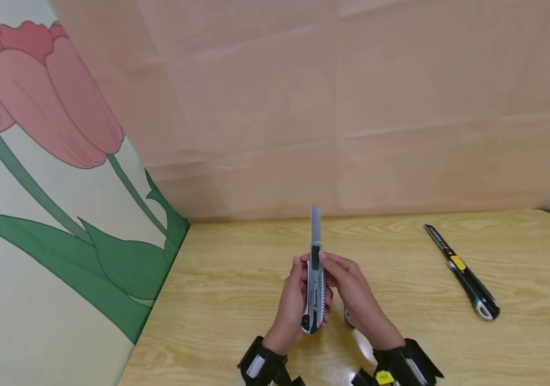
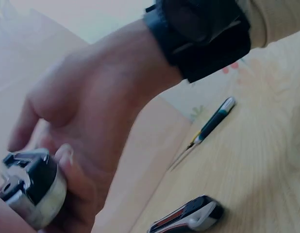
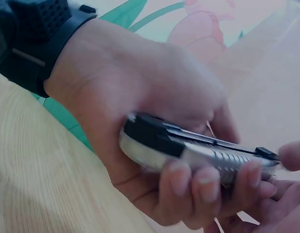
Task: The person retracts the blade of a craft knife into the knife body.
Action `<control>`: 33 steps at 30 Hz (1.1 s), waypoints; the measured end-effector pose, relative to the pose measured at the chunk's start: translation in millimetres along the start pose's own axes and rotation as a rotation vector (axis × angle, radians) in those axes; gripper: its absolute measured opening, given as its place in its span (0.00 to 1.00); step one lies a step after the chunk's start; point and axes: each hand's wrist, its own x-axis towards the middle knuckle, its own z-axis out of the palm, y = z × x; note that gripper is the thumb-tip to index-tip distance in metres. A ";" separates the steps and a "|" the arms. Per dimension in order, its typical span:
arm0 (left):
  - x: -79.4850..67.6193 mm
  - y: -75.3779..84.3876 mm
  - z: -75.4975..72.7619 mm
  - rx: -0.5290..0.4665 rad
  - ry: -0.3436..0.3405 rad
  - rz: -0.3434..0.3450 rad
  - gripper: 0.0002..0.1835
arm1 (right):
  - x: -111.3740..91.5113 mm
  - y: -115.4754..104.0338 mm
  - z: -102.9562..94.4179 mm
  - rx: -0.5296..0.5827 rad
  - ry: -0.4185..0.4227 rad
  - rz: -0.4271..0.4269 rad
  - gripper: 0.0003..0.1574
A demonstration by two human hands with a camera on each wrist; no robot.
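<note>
A grey-and-black utility knife (image 1: 314, 289) is held upright between both hands, its broad blade (image 1: 315, 225) extended toward the wall. My left hand (image 1: 288, 308) grips the handle, fingers wrapped around behind its ridged edge. From the other side, my right hand (image 1: 359, 295) pinches the handle near the black slider, thumb right at it. In the right wrist view, the left hand's curled fingers (image 3: 207, 190) lie along the handle (image 3: 203, 150). In the left wrist view, the right hand (image 2: 87, 107) is beside the knife's black end (image 2: 41, 179).
A black utility knife with a yellow slider (image 1: 458, 262) lies on the wooden table (image 1: 217, 295) at right. Another black-and-grey one with red trim (image 2: 189, 216) lies nearer, mostly hidden behind my right wrist in the head view. Brown covering (image 1: 332, 107) hangs behind; a tulip-patterned wall (image 1: 62, 187) stands left.
</note>
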 end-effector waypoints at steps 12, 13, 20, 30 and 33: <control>1.2 -10.0 8.5 0.070 0.119 0.049 0.35 | 0.0 -4.3 18.9 -0.063 0.067 0.005 0.43; 1.4 -10.1 9.2 0.072 0.126 0.055 0.36 | 0.0 -4.6 20.0 -0.056 0.076 0.005 0.43; 3.3 -8.9 11.9 0.097 0.150 0.074 0.36 | 0.6 -5.7 25.6 -0.049 0.154 -0.001 0.41; 3.9 -10.4 10.5 0.143 0.170 0.095 0.32 | 2.4 -2.9 26.1 -0.019 0.162 -0.011 0.39; 4.2 -11.7 10.6 0.135 0.165 0.108 0.31 | 2.2 -2.8 26.2 -0.023 0.173 -0.015 0.37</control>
